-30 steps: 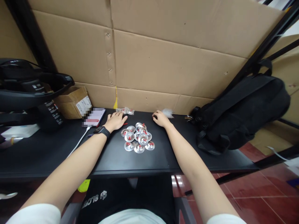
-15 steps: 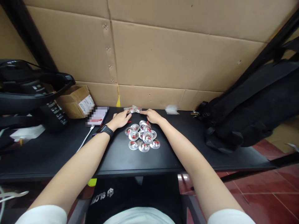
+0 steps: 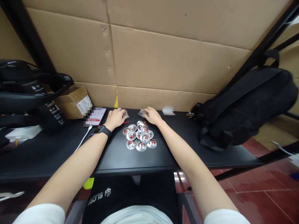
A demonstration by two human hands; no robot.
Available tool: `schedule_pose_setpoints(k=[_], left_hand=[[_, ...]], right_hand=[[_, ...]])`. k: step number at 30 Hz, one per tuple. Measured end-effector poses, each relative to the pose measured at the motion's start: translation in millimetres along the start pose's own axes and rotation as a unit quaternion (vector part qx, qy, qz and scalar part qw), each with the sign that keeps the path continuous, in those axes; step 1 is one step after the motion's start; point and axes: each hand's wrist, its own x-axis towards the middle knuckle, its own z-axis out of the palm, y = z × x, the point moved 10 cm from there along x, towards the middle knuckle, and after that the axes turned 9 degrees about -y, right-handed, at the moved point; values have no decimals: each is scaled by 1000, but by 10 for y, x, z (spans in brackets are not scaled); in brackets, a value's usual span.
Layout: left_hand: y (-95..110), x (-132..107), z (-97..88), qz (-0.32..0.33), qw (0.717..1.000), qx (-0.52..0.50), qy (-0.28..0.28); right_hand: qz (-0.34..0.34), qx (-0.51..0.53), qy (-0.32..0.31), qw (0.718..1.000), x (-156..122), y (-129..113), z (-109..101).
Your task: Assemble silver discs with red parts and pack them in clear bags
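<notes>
My left hand (image 3: 115, 118), with a black watch on its wrist, is closed on a small clear plastic packet (image 3: 126, 115) with something silvery and red inside. Opposite it, my right hand (image 3: 153, 116) has its fingers curled round another clear plastic packet (image 3: 141, 113). A gap of table lies between the two packets. Nearer to me, several silver finger cymbals (image 3: 145, 137) with domed centres and red loops lie in an overlapping cluster. One small red strap (image 3: 126, 122) lies by the left fingertips.
On the black table (image 3: 140, 160) a phone (image 3: 95, 116) with a white cable and an open cardboard box (image 3: 74, 101) stand to the left. A crumpled clear bag (image 3: 168, 110) is at the back, and a black backpack (image 3: 247, 105) on the right. Cardboard (image 3: 163, 62) walls the back.
The packets were together between my fingertips; now they are apart, one in each hand. My left hand has moved left. The view has shifted slightly right.
</notes>
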Motion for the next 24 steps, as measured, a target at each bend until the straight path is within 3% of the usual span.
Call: schedule_pose_setpoints(k=[3, 7, 11, 15, 20, 22, 24], left_hand=[[-16, 6, 58, 7, 1000, -3, -20], [-120, 31, 126, -15, 998, -2, -57], [-238, 30, 90, -43, 998, -7, -47], [-362, 12, 13, -79, 996, -34, -11], [-359, -91, -284, -92, 991, -75, 66], [-228, -178, -478, -59, 986, -106, 114], [-50, -264, -614, -17, 979, -149, 138]], right_hand=[[-3, 3, -38, 999, 3, -9, 68], [88, -52, -73, 992, -21, 158, 86], [181, -20, -45, 982, -115, 397, -4], [225, 24, -8, 974, -227, 548, -80], [221, 38, 23, 974, -300, 556, -293], [200, 57, 47, 977, -320, 517, -442], [134, 117, 85, 980, -338, 398, -611]])
